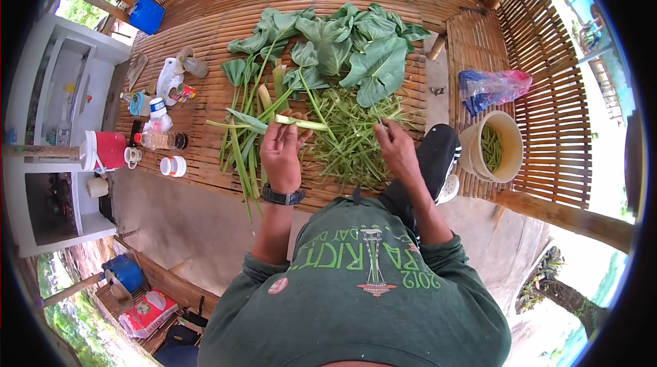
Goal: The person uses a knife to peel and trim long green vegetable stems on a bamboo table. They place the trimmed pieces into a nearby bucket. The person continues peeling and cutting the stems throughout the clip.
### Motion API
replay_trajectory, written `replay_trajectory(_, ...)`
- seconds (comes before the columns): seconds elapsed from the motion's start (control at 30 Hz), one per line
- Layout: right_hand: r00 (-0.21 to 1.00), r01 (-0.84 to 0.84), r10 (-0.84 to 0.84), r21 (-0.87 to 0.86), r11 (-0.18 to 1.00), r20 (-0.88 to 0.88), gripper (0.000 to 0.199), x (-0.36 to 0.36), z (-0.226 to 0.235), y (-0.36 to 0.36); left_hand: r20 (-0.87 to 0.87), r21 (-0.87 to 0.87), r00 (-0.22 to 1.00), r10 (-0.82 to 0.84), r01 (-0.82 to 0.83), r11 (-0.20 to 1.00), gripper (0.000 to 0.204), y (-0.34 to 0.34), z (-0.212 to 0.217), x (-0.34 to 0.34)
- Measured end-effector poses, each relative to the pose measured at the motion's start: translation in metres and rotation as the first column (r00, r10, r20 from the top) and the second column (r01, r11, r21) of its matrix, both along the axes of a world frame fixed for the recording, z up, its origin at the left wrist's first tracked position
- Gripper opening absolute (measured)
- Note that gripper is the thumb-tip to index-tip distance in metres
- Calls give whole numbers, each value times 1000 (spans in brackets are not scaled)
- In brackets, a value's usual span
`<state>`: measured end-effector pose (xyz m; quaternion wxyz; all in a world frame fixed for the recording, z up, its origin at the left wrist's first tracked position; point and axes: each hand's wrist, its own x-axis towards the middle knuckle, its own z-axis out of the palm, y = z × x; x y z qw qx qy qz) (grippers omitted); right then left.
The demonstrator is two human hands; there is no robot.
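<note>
My left hand (280,151), with a black watch at its wrist, pinches a pale green leaf stalk (301,122) that lies crosswise over the fingers. To its right my right hand (397,151) is closed round a thin blade-like thing (378,116), mostly hidden by the fingers. Below and between the hands spreads a heap of green peelings (352,141). Large green leaves (375,69) with their stems lie beyond it. More long stalks (239,155) lie to the left of my left hand, some past the edge of the bamboo platform (198,175).
A cream bucket (513,168) holding green stalk pieces stands on the right bench beside a blue and pink plastic bag (494,86). At left are a red jug (102,150), an oil bottle (161,140), a white jar (173,166) and a white mug (133,156).
</note>
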<state>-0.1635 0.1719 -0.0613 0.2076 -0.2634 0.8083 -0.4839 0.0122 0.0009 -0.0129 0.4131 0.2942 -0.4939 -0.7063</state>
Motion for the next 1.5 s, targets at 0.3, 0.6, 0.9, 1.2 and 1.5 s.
replay_trajectory(0.3,970,-238,213,-265,934,-119,32,41,72,-52,361,-248,932,44,51,967,24,28,-4,-2)
replay_trajectory(0.6,976,-174,200,-251,952,84,20,54,57,-54,291,-393,956,42,80,916,34,38,-1,1)
replay_trajectory(0.9,968,-113,174,-300,947,183,22,51,45,-51,360,-436,928,93,80,897,29,36,-8,-1)
replay_trajectory(1.2,975,-171,191,-160,972,113,18,45,34,-46,236,-124,971,33,-4,992,28,28,-32,-2)
replay_trajectory(1.5,997,-43,45,-34,998,60,23,12,-47,-10,-19,236,985,173,-164,958,29,-25,-32,20)
